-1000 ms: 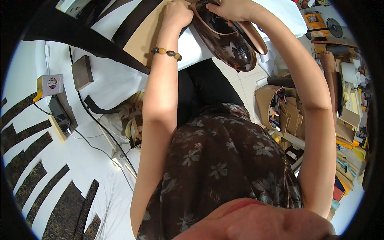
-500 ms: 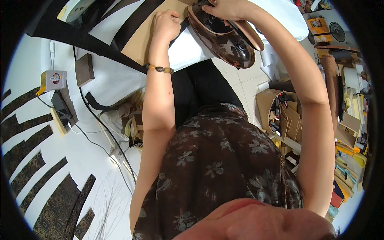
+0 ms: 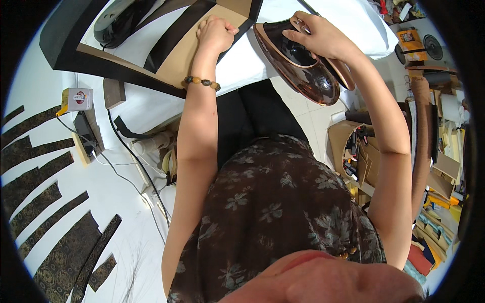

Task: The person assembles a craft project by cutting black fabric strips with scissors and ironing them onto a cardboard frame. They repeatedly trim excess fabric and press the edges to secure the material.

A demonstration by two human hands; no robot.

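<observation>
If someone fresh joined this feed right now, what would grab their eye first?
Probably the glossy brown clothes iron just right of top centre, its handle in the right hand. Next, the black frame with tan inner faces at upper left, the left hand curled over its tan side. Then dark patterned strips fanned down the left edge.

I have a slim passage over the white counter (image 3: 246,64) between the left hand (image 3: 216,35) and the glossy brown iron (image 3: 317,85) gripped by the right hand (image 3: 328,39). Leftward, the black-edged box (image 3: 121,77) would stop my low sweep, with a dark block (image 3: 115,92) just beside its rim. Bare counter gives me room beyond the right hand; the right forearm (image 3: 381,96) bars a side approach.
</observation>
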